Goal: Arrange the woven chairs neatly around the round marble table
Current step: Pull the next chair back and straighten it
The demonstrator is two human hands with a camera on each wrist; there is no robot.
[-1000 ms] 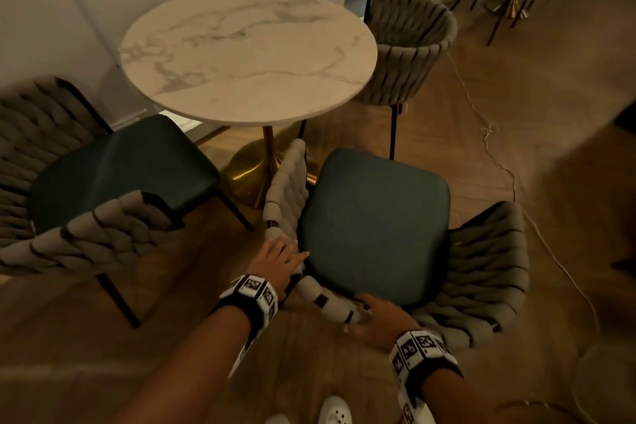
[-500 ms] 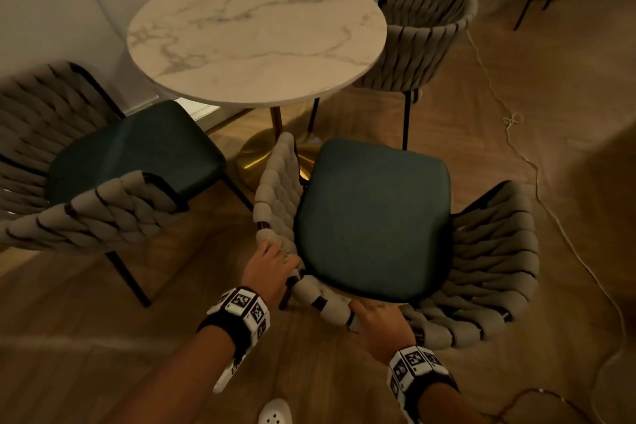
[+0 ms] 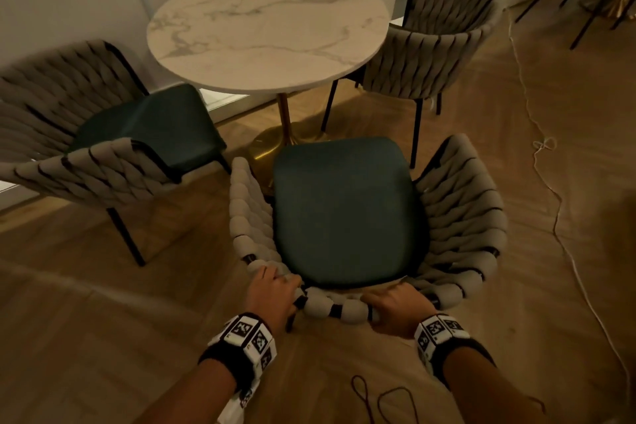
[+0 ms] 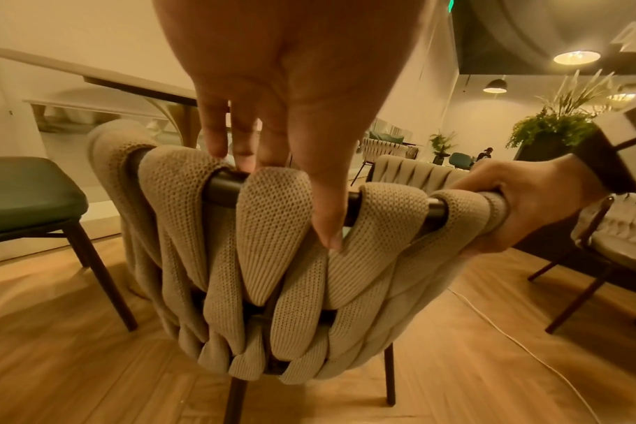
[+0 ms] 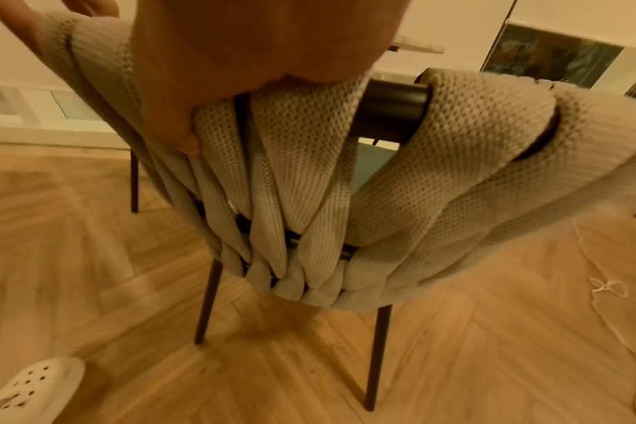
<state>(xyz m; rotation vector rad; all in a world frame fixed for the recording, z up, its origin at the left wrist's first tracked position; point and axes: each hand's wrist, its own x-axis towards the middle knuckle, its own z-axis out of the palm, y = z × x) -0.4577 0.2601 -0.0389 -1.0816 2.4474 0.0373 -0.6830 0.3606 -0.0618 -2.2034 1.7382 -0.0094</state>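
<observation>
While the table (image 3: 268,27) stands ahead, I see my left hand (image 3: 272,296) and right hand (image 3: 399,310) each grasping the chair (image 3: 344,210) back's top rail.

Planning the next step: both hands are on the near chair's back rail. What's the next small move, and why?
Probably push the near chair straight forward toward the marble table. The left hand and right hand both grip its top rail, the seat faces the table, but its front edge sits short of the tabletop.
</observation>
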